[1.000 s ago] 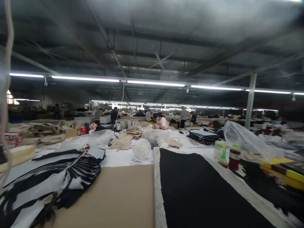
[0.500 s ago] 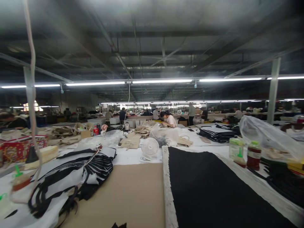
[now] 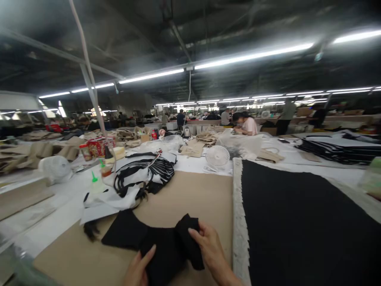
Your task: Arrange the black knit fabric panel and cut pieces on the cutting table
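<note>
Room: large workshop, tube lights [image 3: 253, 53] overhead, people at far tables.
Surface: striped fabric [image 3: 145, 172] at left; tan board [image 3: 190, 194]; fan [image 3: 217, 156] behind; black sheet [image 3: 297, 218] at right.
Cloth [image 3: 166, 246]: black, on the board's near edge.
Left hand [image 3: 138, 270]: fingertip on cloth; grip cropped, cannot tell.
Right hand [image 3: 211, 248]: pinching the cloth's folded right end.

Both hands are seen low in the view. The left hand [image 3: 137, 269] is laid flat, its fingers [image 3: 149, 253] stretched forward together. The right hand [image 3: 212, 249] is set just beside it, fingers [image 3: 204, 227] curled closed against the thumb in a pinch.
</note>
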`<state>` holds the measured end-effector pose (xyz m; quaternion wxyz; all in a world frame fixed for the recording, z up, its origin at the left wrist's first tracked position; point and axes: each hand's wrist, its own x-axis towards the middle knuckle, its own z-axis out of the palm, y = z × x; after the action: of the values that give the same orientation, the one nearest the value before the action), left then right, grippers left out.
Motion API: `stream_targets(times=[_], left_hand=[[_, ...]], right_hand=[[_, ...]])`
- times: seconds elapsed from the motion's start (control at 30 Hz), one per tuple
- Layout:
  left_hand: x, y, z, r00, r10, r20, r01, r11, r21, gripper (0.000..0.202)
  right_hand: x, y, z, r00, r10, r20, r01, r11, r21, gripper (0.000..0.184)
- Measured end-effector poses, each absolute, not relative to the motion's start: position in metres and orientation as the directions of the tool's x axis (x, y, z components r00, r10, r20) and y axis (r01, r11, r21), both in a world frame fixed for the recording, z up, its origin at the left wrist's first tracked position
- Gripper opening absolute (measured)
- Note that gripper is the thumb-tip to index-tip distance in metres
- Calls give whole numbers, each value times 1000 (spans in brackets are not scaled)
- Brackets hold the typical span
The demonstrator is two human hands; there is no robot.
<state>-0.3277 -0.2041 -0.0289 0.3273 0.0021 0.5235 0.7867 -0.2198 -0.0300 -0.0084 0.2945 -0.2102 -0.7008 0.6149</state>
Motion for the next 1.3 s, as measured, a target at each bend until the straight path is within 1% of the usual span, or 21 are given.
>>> stream_targets(times=[0.1, 0.2, 0.33, 0.47, 0.57, 0.63, 0.67, 0.73, 0.77, 0.8, 0.87, 1.0, 1.1, 1.13, 1.2, 1.3], left_hand=[[-335, -200, -39, -746, 548, -377, -584, -269, 765, 37], [-338, -198, -46, -747, 540, -387, -601, -299, 741, 43], [-340, -198, -53, -747, 551, -371, -594, -304, 745, 47], [-340, -198, -54, -754, 558, -348, -577, -306, 758, 46], [-340, -197, -50, -774, 520, -362, -550, -268, 791, 47], [-340, -195, -43, -819, 485, -308, -453, -215, 865, 48], [-340, -193, -37, -845, 469, -256, -369, -166, 914, 49], [-339, -186, -24, -877, 465, -118, -137, -8, 991, 48], [-338, -181, -16, -876, 478, -58, -25, 77, 997, 47], [-335, -174, -9, -866, 499, -12, 74, 153, 985, 46], [-326, -157, 2, -842, 539, 13, 150, 212, 966, 43], [-300, -124, 4, -748, 662, -46, 156, 244, 957, 39], [-286, -117, -4, -735, 677, -28, 219, 277, 936, 28], [-284, -118, -7, -749, 662, -7, 255, 298, 920, 24], [-284, -125, -11, -778, 627, 40, 323, 345, 881, 22], [-288, -131, -15, -766, 635, 101, 462, 435, 773, 23]], right_hand=[[-217, -26, -9, -765, 632, 126, -63, 122, -991, 46], [-214, -21, -10, -770, 628, 114, -40, 130, -991, 50], [-212, -14, -10, -758, 639, 128, -5, 191, -982, 51], [-210, -6, -7, -759, 635, 144, 28, 253, -967, 45], [-208, 3, -5, -752, 641, 153, 64, 303, -951, 39], [-208, 12, -7, -742, 650, 162, 90, 336, -938, 38], [-208, 17, -8, -736, 656, 165, 104, 351, -930, 37], [-207, 26, -12, -724, 670, 164, 142, 378, -915, 36], [-207, 31, -14, -718, 677, 161, 165, 390, -906, 36], [-207, 35, -17, -712, 684, 158, 188, 402, -896, 36], [-205, 42, -23, -699, 699, 152, 234, 424, -875, 39], [-199, 55, -35, -649, 751, 121, 361, 444, -820, 53], [-191, 60, -39, -613, 781, 120, 438, 462, -771, 65], [-189, 60, -38, -606, 783, 139, 446, 480, -755, 67], [-185, 58, -35, -605, 763, 228, 427, 553, -716, 67], [-184, 51, -29, -638, 686, 350, 347, 662, -665, 60]])
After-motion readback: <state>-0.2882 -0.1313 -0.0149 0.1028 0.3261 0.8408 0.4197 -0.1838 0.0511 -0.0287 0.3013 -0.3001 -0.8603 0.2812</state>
